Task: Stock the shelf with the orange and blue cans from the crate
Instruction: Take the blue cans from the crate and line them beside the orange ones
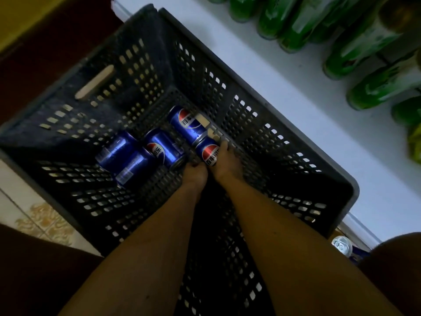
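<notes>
Several blue cans lie on their sides at the bottom of a black perforated crate (239,106). Both my arms reach down into it. My right hand (227,165) grips one blue can (210,153) near the crate's right wall, fingers wrapped over its far side. Another blue can (188,124) lies end to end just beyond it. My left hand (194,174) curls its fingertips on the near end of the middle blue can (163,148). Two more blue cans (123,157) lie side by side to the left. No orange cans are visible.
The white shelf (284,87) runs along the crate's right side, with green bottles (364,55) standing on it at the upper right. A silver-topped can (341,244) stands on a lower level at the bottom right. Patterned floor tiles (45,220) show on the left.
</notes>
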`<state>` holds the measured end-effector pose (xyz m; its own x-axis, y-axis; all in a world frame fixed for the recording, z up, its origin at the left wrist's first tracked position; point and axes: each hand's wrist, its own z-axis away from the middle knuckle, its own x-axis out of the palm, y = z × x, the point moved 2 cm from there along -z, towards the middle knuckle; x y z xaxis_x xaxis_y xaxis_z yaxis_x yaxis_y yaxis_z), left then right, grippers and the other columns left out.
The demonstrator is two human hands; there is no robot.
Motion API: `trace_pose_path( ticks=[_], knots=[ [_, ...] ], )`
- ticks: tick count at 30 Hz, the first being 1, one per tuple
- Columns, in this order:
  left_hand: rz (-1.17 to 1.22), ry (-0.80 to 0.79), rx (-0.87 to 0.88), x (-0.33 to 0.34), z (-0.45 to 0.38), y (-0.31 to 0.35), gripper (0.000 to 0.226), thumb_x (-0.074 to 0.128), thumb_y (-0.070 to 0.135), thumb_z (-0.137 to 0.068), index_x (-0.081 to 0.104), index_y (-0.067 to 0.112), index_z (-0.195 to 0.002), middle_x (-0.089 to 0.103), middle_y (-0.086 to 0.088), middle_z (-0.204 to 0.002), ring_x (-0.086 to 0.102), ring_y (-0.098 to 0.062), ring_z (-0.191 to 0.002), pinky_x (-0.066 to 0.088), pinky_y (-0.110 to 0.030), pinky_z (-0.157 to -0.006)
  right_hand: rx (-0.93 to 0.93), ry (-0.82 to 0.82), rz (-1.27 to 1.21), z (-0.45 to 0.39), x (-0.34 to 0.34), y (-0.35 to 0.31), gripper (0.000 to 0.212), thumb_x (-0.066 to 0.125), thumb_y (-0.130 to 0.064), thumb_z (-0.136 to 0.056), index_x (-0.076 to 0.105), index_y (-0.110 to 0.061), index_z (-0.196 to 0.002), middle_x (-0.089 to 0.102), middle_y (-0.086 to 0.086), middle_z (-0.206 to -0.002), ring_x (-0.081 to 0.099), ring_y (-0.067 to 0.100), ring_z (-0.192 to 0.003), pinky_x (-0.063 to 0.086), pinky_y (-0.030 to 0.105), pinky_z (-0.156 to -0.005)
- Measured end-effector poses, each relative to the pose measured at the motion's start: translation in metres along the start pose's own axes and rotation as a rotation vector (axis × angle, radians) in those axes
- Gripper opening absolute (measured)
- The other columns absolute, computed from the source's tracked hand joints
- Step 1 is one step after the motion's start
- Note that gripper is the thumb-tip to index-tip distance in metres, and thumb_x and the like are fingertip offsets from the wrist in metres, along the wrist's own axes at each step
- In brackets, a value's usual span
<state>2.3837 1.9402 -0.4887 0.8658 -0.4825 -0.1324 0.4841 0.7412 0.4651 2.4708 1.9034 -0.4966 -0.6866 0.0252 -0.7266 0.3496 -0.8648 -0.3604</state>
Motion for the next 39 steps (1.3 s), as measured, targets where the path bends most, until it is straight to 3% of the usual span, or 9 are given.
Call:
trace_pose_path(
  ticks=[8,13,17,19,22,29,33,35,39],
  knots=[
    [-0.152,0.007,0.126,-0.022,0.043,0.025,0.026,0.051,0.017,-0.097,0.058,0.006,-0.12,0.064,-0.013,-0.111,0.06,-0.028,-0.098,0.049,-0.037,-0.09,0.066,-0.058,-0.177,0.05,-0.043,0.003,0.079,0.081,-0.027,-0.075,0.033,-0.012,-0.136,0.05,0.016,-0.136,0.054,0.036,-0.121,0.044,0.036,-0.098],
    [-0.186,-0.045,0.212,-0.036,0.11,0.048,0.014,0.042,0.02,-0.102,0.049,0.014,-0.112,0.06,-0.01,-0.091,0.057,-0.024,-0.079,0.045,-0.033,-0.069,0.102,-0.044,-0.311,0.105,-0.091,0.002,0.082,0.087,-0.028,-0.064,0.045,-0.006,-0.131,0.046,0.014,-0.131,0.055,0.029,-0.115,0.05,0.033,-0.094],
    [-0.308,-0.094,0.399,-0.035,0.172,0.075,0.027,0.043,0.023,-0.099,0.058,0.005,-0.113,0.063,-0.018,-0.115,0.058,-0.029,-0.095,0.043,-0.034,-0.071,0.07,0.059,-0.559,0.157,-0.129,-0.003,0.075,0.086,-0.028,-0.055,0.044,-0.015,-0.116,0.05,0.012,-0.124,0.058,0.023,-0.1,0.054,0.028,-0.072],
    [-0.328,-0.099,0.522,-0.029,0.208,0.09,0.016,0.045,0.019,-0.098,0.058,0.009,-0.099,0.062,-0.017,-0.108,0.057,-0.027,-0.094,0.043,-0.038,-0.078,0.016,0.094,-0.698,0.182,-0.151,-0.007,0.076,0.085,-0.021,-0.057,0.037,-0.017,-0.115,0.057,0.01,-0.114,0.062,0.022,-0.093,0.057,0.036,-0.08],
    [-0.373,-0.095,0.743,-0.014,0.261,0.118,0.025,0.046,0.025,-0.099,0.059,0.012,-0.115,0.061,-0.007,-0.11,0.057,-0.024,-0.102,0.043,-0.031,-0.085,-0.1,0.167,-0.838,0.22,-0.19,-0.012,0.072,0.085,-0.014,-0.066,0.037,-0.016,-0.119,0.06,0.006,-0.107,0.063,0.016,-0.089,0.057,0.034,-0.08],
    [-0.413,-0.199,1.173,0.031,0.378,0.202,0.024,0.044,0.027,-0.102,0.059,0.017,-0.117,0.062,-0.003,-0.114,0.056,-0.02,-0.106,0.044,-0.032,-0.09,-0.381,0.492,-1.025,0.312,-0.319,-0.016,0.051,0.081,-0.039,-0.077,0.049,-0.024,-0.113,0.064,-0.002,-0.101,0.066,0.011,-0.086,0.058,0.031,-0.075],
    [-0.44,-0.169,1.381,0.065,0.431,0.236,0.017,0.049,0.024,-0.098,0.064,0.021,-0.107,0.068,-0.003,-0.1,0.062,-0.022,-0.091,0.05,-0.034,-0.08,-0.49,0.658,-1.097,0.359,-0.391,-0.005,0.037,0.071,-0.042,-0.086,0.051,-0.029,-0.115,0.064,-0.005,-0.104,0.066,0.007,-0.088,0.058,0.025,-0.073],
    [-0.538,-0.159,1.501,0.086,0.452,0.244,0.017,0.048,0.023,-0.097,0.063,0.025,-0.105,0.067,0.0,-0.095,0.062,-0.02,-0.085,0.052,-0.035,-0.074,-0.518,0.727,-1.096,0.373,-0.42,0.002,0.039,0.069,-0.042,-0.088,0.048,-0.029,-0.119,0.063,-0.007,-0.105,0.065,0.008,-0.092,0.059,0.028,-0.076],
    [-0.831,-0.078,1.68,0.132,0.472,0.259,0.026,0.047,0.024,-0.096,0.064,0.026,-0.116,0.065,0.002,-0.111,0.057,-0.018,-0.105,0.05,-0.04,-0.089,-0.51,0.8,-1.115,0.378,-0.469,0.022,0.044,0.069,-0.038,-0.088,0.046,-0.027,-0.123,0.062,-0.007,-0.108,0.064,0.007,-0.094,0.055,0.019,-0.07]
  ],
)
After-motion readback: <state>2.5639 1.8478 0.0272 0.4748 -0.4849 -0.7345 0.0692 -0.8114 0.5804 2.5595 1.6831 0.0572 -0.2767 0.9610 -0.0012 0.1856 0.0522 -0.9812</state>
